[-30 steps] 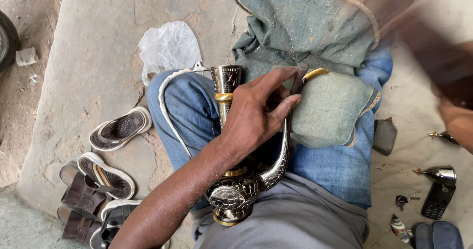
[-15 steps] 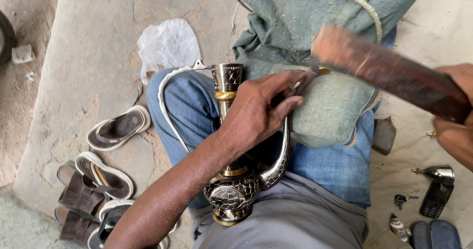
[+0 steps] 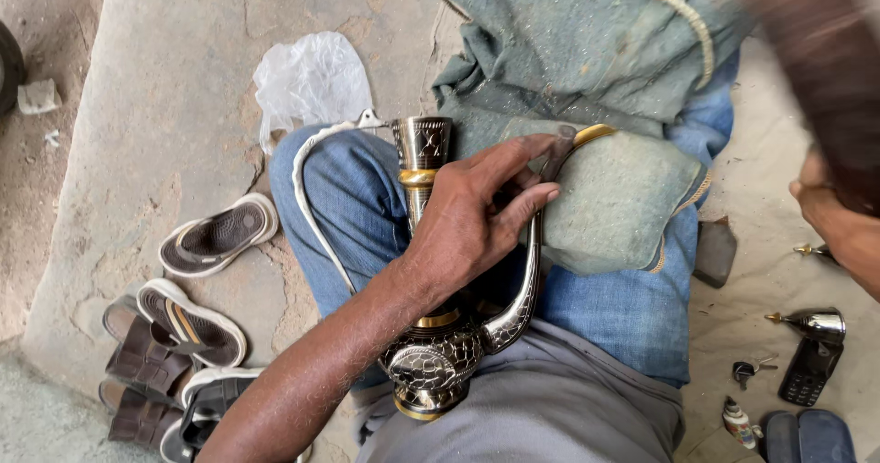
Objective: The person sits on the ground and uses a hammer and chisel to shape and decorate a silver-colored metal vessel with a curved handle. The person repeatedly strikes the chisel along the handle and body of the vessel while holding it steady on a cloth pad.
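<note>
Your left hand [image 3: 477, 220] clamps the metal jug [image 3: 438, 335] at frame centre | your right hand [image 3: 839, 229], right edge, grips a blurred dark tool [image 3: 816, 69].

Wooden tool [image 3: 820, 69]: swung up off the spout tip, now a blur at top right.
Right hand [image 3: 839, 229]: higher.

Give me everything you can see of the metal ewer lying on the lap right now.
The ewer is silver-toned engraved metal with gold bands, lying across the blue jeans, its base toward the camera. It has a round, scale-patterned body, a narrow neck ending in an engraved mouth, a long curved spout with a gold tip resting on a green padded cushion, and a thin looping handle. The left hand presses the neck and spout.
</note>
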